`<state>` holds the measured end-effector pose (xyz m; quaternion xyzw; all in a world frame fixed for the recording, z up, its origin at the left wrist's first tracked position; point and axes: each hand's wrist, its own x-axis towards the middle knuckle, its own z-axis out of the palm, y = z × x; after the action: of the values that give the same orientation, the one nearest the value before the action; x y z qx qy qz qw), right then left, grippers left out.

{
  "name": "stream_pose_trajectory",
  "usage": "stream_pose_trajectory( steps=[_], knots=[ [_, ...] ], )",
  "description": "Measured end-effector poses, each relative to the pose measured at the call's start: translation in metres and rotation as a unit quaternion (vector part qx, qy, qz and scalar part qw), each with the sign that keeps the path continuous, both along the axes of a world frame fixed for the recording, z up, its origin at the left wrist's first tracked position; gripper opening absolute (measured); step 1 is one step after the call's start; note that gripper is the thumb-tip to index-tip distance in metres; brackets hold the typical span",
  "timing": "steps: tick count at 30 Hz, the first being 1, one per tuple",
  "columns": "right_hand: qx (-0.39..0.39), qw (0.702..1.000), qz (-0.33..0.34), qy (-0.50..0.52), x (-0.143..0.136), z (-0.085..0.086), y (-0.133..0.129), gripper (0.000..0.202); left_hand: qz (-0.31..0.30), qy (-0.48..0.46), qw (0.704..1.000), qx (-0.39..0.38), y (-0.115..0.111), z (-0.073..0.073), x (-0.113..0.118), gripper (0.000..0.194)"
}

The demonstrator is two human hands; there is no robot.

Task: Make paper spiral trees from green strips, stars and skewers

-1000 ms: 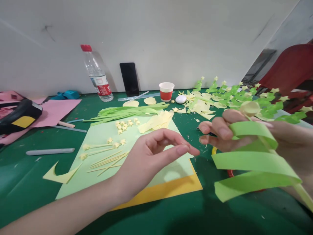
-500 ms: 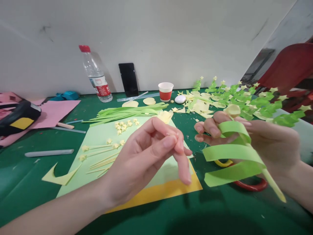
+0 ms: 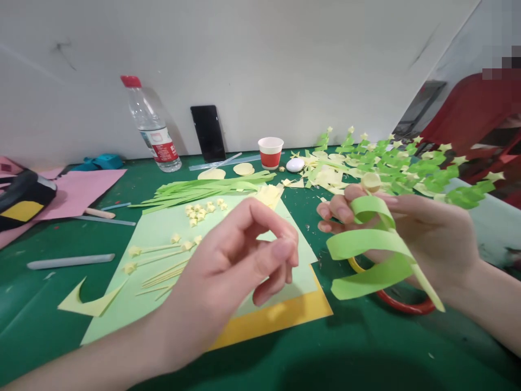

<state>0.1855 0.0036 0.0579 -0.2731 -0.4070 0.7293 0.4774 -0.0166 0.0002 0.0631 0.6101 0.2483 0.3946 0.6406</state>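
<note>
My right hand [image 3: 431,233] grips a paper flower [image 3: 371,182] near its top. Its pale yellow bloom shows above the fingers, and the thin stem [image 3: 427,286] slants down to the right. A light green paper strip [image 3: 374,244] loops loosely around and off that stem. My left hand [image 3: 244,255] is curled over the paper sheets, thumb pressed to the bent fingers; whatever is between them, if anything, is hidden. Scissors with a red and yellow handle [image 3: 407,308] lie partly covered beneath my right hand.
Pale green paper [image 3: 142,222] bears small folded stars [image 3: 197,214] and thin sticks [image 3: 165,274]. Behind are green strips [image 3: 195,190], a bottle [image 3: 157,136], a phone [image 3: 208,133] and a paper cup [image 3: 271,153]. Finished star-tipped stems [image 3: 423,163] lie right; a tape measure [image 3: 24,198] sits left.
The left fingers have drawn in, curling more tightly against the thumb. My right hand and the flower appear slightly further left and higher; the whole view has shifted a little.
</note>
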Motion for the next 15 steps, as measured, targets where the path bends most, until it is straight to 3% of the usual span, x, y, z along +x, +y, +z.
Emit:
stream_pose_trajectory(
  steps=[3,8,11,15],
  knots=[
    [0.000,1.000,-0.005,0.001,0.001,0.000,0.000,0.006,0.038,0.135,0.984,0.108,-0.004,-0.004,0.001,0.011],
    [-0.005,1.000,-0.011,0.000,0.001,-0.001,-0.002,0.007,0.025,0.273,0.919,0.285,-0.005,-0.003,0.000,0.008],
    [-0.010,1.000,-0.023,-0.007,0.000,0.000,-0.002,0.006,-0.002,0.264,0.890,0.371,-0.006,0.001,-0.001,0.014],
    [-0.009,1.000,-0.029,-0.006,0.000,-0.001,-0.001,0.007,0.033,0.130,0.907,0.399,-0.012,0.013,0.002,0.023]
  ],
)
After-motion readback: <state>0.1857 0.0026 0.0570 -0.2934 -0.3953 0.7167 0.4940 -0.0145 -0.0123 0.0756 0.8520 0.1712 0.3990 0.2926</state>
